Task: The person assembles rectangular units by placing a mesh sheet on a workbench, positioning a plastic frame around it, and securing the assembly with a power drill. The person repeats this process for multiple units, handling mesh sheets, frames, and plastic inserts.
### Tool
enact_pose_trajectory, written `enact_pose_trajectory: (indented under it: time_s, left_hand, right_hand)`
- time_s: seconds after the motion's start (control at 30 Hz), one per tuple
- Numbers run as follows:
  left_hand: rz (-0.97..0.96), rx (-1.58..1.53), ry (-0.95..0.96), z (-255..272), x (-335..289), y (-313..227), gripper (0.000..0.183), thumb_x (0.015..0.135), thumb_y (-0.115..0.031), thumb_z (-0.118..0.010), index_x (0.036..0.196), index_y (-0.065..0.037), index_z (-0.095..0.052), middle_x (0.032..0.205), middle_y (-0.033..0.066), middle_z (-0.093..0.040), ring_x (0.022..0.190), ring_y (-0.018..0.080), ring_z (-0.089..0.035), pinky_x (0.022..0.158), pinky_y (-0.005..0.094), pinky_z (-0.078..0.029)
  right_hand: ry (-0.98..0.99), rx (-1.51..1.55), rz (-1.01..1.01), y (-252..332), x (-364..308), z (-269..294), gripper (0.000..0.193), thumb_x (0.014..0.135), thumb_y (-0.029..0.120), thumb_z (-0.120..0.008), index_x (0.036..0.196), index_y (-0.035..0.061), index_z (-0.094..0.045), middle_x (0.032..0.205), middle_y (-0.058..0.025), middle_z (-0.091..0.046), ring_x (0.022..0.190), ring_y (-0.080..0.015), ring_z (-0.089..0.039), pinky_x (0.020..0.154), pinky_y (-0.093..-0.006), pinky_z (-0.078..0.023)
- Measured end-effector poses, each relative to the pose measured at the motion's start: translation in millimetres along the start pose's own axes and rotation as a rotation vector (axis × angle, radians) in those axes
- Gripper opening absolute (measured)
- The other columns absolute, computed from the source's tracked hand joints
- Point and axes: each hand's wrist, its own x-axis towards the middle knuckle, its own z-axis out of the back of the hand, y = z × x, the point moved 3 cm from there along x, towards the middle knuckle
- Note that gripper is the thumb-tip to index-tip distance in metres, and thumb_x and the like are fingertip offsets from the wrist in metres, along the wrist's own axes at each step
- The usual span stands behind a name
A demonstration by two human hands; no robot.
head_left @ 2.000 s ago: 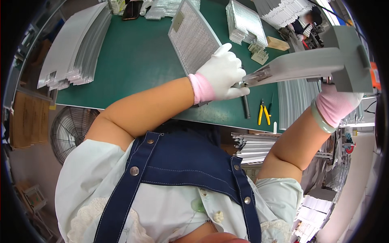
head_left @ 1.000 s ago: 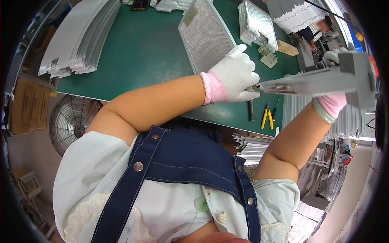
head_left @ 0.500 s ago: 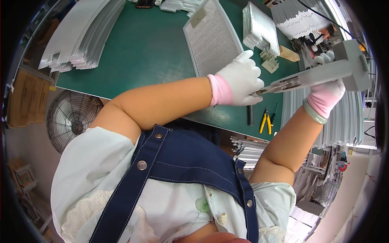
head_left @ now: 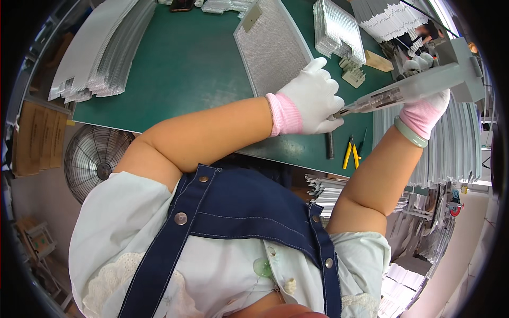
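Note:
My right hand [head_left: 427,108] is wrapped round a grey pistol-shaped tool [head_left: 405,91], whose long tapered nose points left; the tool's body covers part of the fingers. At the nose tip, the thumb and nearest fingers of my left hand [head_left: 313,100] are closed together, while its farthest finger sticks out. Whatever the left fingers pinch is too small or hidden to tell. Both hands wear white gloves with pink cuffs. Just beyond my left hand lies a framed mesh panel [head_left: 273,50], with a small beige plate [head_left: 251,19] near its far corner.
On the green table [head_left: 180,74] are stacked mesh sheets [head_left: 98,53], a bundle of shiny sheets [head_left: 339,29], pale connector pieces [head_left: 352,73] and a wooden block [head_left: 378,61]. Yellow-handled pliers [head_left: 351,152] and a dark rod [head_left: 330,146] lie near the front edge. Stacked metal frames [head_left: 450,143] stand right.
The view has shifted slightly. The tool has tilted a little, its rear end higher, while my left fingers stay at its nose tip.

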Motion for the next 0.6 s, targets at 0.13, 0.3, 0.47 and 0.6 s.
enact_pose_trajectory:
  time_s: [0.13, 0.3, 0.47, 0.6]
  left_hand:
    - [-0.003, -0.016, 0.026, -1, 1, 1, 0.039, 0.086, -0.044, -0.063, 0.073, -0.008, -0.067, 0.073, 0.012, -0.058, 0.078, 0.0313, -0.059, 0.099, 0.0495, -0.039]
    - [0.007, -0.025, 0.047, -6, 4, 1, 0.039, 0.086, -0.044, -0.063, 0.073, -0.007, -0.065, 0.072, 0.0112, -0.055, 0.077, 0.0311, -0.058, 0.1, 0.0507, -0.038]
    - [-0.003, -0.055, 0.063, -8, 5, 1, 0.037, 0.086, -0.043, -0.063, 0.077, -0.008, -0.066, 0.074, 0.0115, -0.056, 0.078, 0.0325, -0.058, 0.103, 0.0532, -0.037]
    - [-0.006, -0.023, 0.099, -8, 8, -2, 0.034, 0.084, -0.042, -0.066, 0.089, -0.009, -0.067, 0.08, 0.0124, -0.058, 0.085, 0.0341, -0.058, 0.106, 0.0543, -0.036]
  right_hand:
    - [0.113, 0.089, -0.019, -6, 5, 1, 0.024, 0.096, 0.013, -0.051, 0.107, -0.0063, -0.06, 0.101, -0.0175, -0.067, 0.084, -0.0286, -0.066, 0.065, -0.0384, -0.056]
    - [-0.193, -0.193, 0.09, 1, 6, 14, 0.02, 0.097, 0.011, -0.052, 0.107, -0.0056, -0.058, 0.097, -0.0145, -0.062, 0.081, -0.025, -0.059, 0.068, -0.0365, -0.051]
    - [-0.364, -0.205, 0.233, -12, -20, -32, 0.018, 0.099, 0.01, -0.055, 0.107, -0.0054, -0.053, 0.093, -0.0102, -0.05, 0.078, -0.0194, -0.041, 0.074, -0.0354, -0.038]
    - [-0.558, -0.451, 0.303, -3, -32, -28, 0.024, 0.097, 0.018, -0.057, 0.109, -0.0033, -0.058, 0.1, -0.0126, -0.059, 0.082, -0.0199, -0.054, 0.071, -0.035, -0.046]
